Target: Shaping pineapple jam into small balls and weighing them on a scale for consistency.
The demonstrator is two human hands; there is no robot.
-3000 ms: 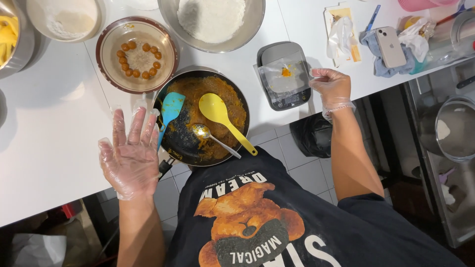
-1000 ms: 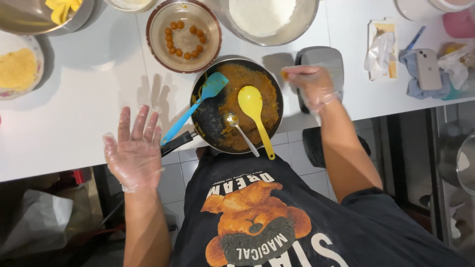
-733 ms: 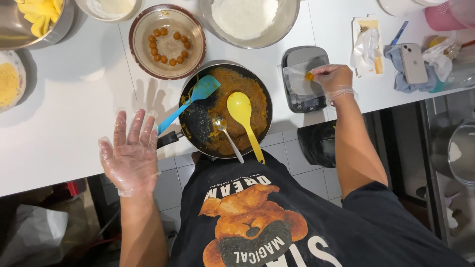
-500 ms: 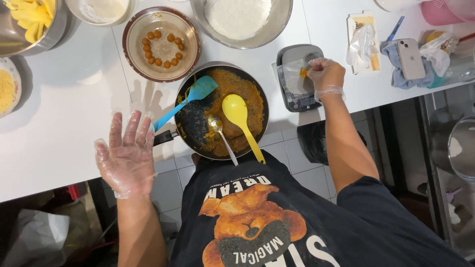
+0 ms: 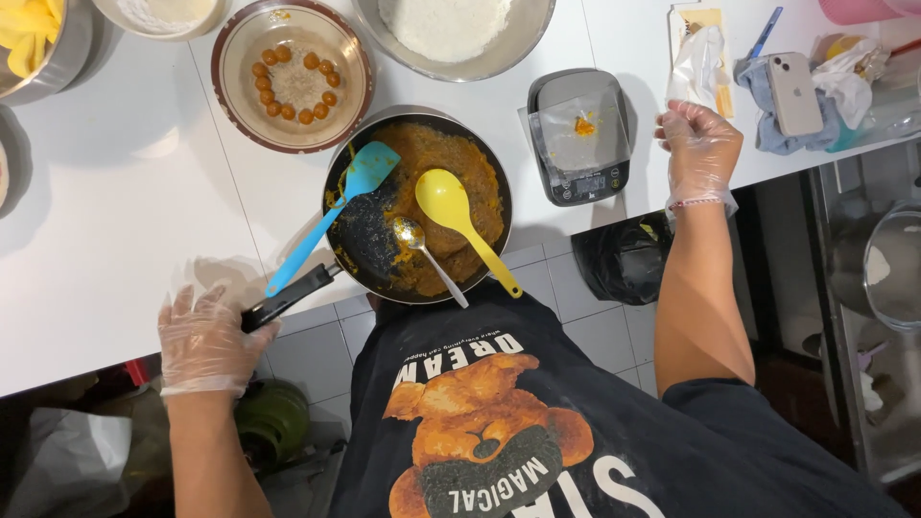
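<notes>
**At the counter's near edge: steadying the pan before the next scoop**

Across the white counter [image 5: 115, 230] we work from the pan outward. Our dark pan [image 5: 417, 206] sits at the near edge, just left of the small grey scale [image 5: 578, 134], and it holds an orange paste with three tools resting in it: a blue spatula [image 5: 336, 206], a yellow spoon [image 5: 460, 221] and a metal spoon [image 5: 422, 251]. Beyond it stands a brown bowl [image 5: 293, 72] of small orange balls, and to the right of that a steel bowl [image 5: 451, 34] of white powder.

Our left hand [image 5: 203, 341], gloved, rests loosely curled at the tip of the black pan handle [image 5: 283, 299]; we cannot tell whether the fingers actually close on it. We judge that a firm hold here matters, since the handle overhangs the counter edge and the pan could swing.

Our right hand [image 5: 698, 149], also gloved, hovers right of the scale with fingers bunched narrow; whether it pinches anything is not clear. A dab of paste lies on the plastic sheet [image 5: 580, 129] on the scale, so we should add small portions and keep the hand off the platform.
</notes>
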